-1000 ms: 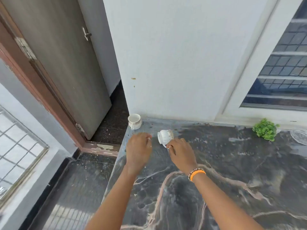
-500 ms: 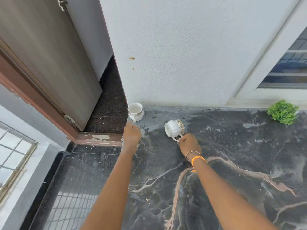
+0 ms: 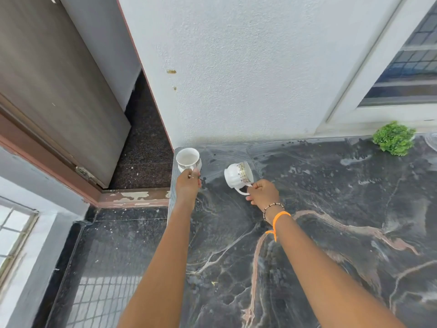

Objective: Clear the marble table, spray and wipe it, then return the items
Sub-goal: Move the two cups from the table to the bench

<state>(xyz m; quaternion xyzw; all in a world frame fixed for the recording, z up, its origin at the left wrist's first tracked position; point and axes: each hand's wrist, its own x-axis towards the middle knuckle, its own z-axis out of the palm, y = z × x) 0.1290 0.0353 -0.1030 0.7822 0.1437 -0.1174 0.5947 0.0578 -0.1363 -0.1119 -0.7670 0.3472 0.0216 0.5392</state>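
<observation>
Two white cups with gold trim are at the far left corner of the dark marble table (image 3: 331,233). The left cup (image 3: 188,158) stands upright at the very corner, and my left hand (image 3: 188,185) grips its handle. The right cup (image 3: 237,175) is tilted on its side, mouth facing right. My right hand (image 3: 262,192) pinches its handle from below. A small green plant (image 3: 393,138) sits against the back wall at the right.
A white wall runs along the table's far edge, with a window (image 3: 406,67) at the right. A clear glass item (image 3: 431,140) shows at the right frame edge. Left of the table drops a dark floor (image 3: 113,256), with a grey door (image 3: 54,91) beyond.
My left hand has reached forward and closed on the left cup's handle. My right hand still holds the tilted cup, which sits slightly nearer the wall in view. The camera tipped downward.
</observation>
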